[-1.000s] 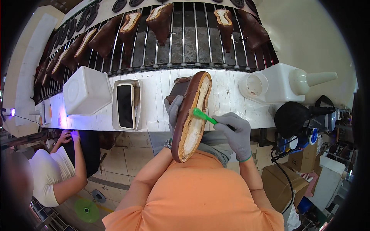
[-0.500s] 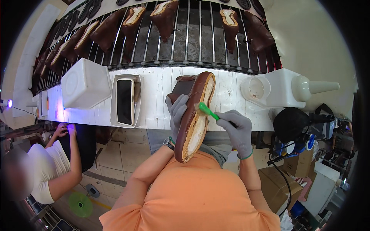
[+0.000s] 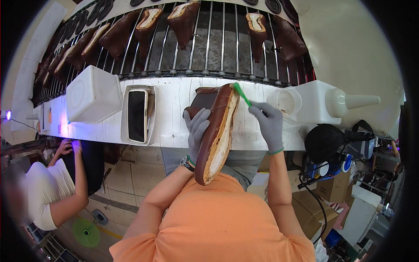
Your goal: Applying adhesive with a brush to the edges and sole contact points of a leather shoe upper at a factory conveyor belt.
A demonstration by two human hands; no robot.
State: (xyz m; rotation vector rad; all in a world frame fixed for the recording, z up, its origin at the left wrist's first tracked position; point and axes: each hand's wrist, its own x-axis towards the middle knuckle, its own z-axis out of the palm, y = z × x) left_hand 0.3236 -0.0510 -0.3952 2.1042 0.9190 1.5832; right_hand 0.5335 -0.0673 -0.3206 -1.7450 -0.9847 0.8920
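A brown leather shoe upper [image 3: 211, 135] is held up over the table's near edge, its pale, unsoled underside turned to the right. My left hand [image 3: 197, 132], in a grey glove, grips it from the left side. In my gloved right hand [image 3: 269, 124] is a green-handled brush [image 3: 242, 94]. The brush's head meets the far end of the underside, at its edge. To the right of this hand stands a small round white cup [image 3: 287, 101], beside a white plastic bottle [image 3: 312, 103] lying down with its long spout pointing right.
Beyond the white table [image 3: 170, 126], a roller rack [image 3: 208, 39] carries several brown shoe uppers and dark soles. Left on the table are a white container [image 3: 94, 94] and a tray holding a phone [image 3: 138, 116]. Another person [image 3: 52, 187] sits at left; a black bag [image 3: 324, 138] hangs at right.
My right hand has carried the brush from the middle of the underside up to its far end. The left hand still holds the shoe upper in nearly the same position.
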